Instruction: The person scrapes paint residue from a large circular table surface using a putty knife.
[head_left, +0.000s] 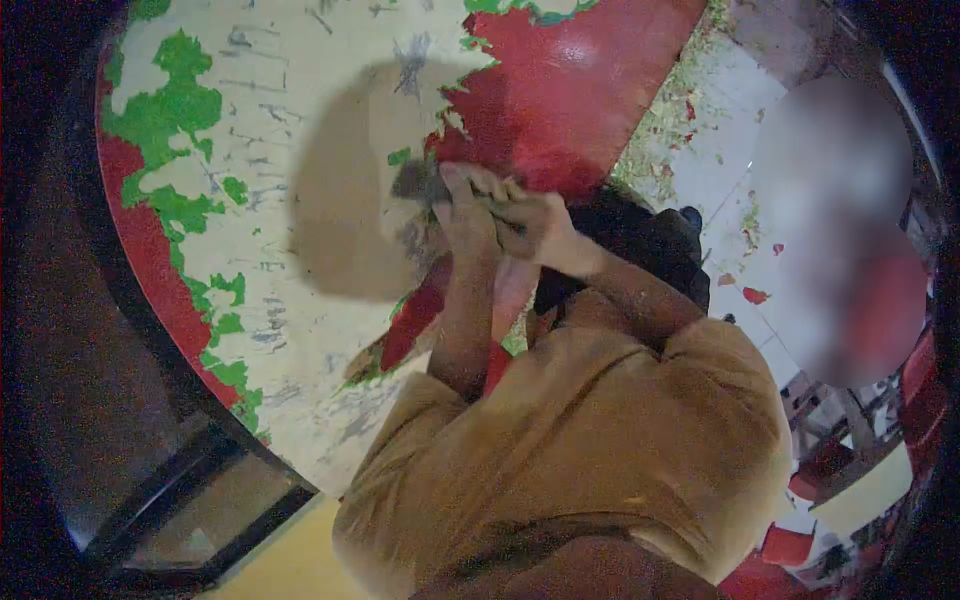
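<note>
My left hand (466, 215) and my right hand (540, 228) are together against a wall (330, 330) with patchy paint. Fingers of both are closed around a scraper (413, 182), whose dark flat end points left; its handle is mostly hidden in my grip. Glossy red paint (560, 90) still covers the wall above and right of my hands. To their left the surface is cream, with grey scratches and ragged green patches (175, 110). A broad shadow falls on the cream area beside my hands.
Paint flakes (755, 296) and crumbs lie on the white tiled floor (745, 120) at right. A blurred person (840, 230) is at the right. Below are red stools (787, 545) and a pale tabletop (865, 490). A dark frame (250, 520) edges the lower left.
</note>
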